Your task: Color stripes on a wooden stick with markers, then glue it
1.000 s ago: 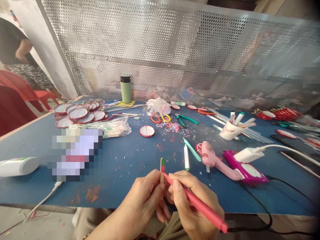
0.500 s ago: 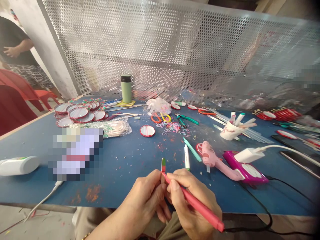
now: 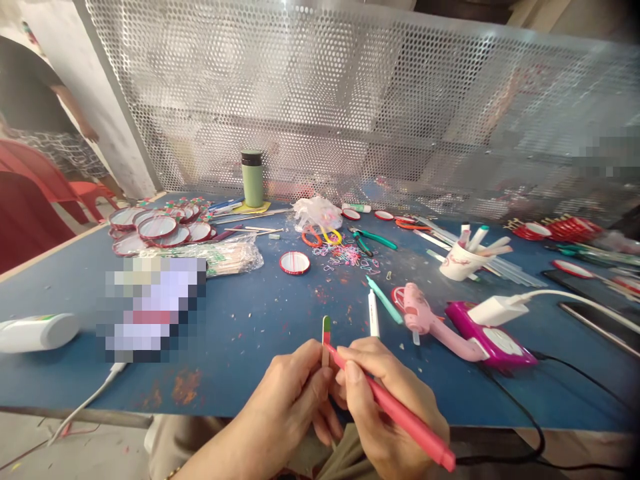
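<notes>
Low in the frame's centre, the left hand (image 3: 293, 400) and right hand (image 3: 385, 407) meet, fingers curled in pinching grips.

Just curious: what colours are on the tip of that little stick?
Green at the tip of the stick, red below it, in the head view.

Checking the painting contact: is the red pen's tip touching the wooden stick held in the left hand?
Touching. The head view shows the red pen, in the right hand, meeting the wooden stick above the left hand, with no visible gap.
</notes>
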Demonstrator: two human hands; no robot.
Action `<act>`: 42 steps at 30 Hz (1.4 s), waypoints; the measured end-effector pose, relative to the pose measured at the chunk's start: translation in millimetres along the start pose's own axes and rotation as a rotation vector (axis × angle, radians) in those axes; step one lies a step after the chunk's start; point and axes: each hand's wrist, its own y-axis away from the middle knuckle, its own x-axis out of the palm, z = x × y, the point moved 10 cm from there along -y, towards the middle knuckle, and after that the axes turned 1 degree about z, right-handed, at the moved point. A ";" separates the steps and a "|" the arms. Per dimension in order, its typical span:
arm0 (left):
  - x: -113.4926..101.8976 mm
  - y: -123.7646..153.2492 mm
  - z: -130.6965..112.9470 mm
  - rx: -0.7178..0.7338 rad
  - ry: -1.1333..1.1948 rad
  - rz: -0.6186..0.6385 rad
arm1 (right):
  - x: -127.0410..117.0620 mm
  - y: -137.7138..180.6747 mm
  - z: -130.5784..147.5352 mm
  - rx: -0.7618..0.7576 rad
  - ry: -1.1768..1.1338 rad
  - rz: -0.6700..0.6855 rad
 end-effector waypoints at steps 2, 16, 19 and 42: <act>0.7 0.1 -0.8 0.004 0.013 0.004 | -1.3 1.3 -2.0 0.015 -0.001 -0.011; 3.4 -3.1 -0.4 0.014 0.137 0.027 | 1.6 4.3 -5.7 0.001 0.047 0.031; 3.3 -5.5 1.1 0.047 0.147 0.035 | -3.3 6.5 -8.2 0.020 0.054 -0.025; 3.2 -2.8 3.2 -0.011 0.228 0.021 | -15.0 -3.2 -10.7 0.065 0.069 -0.068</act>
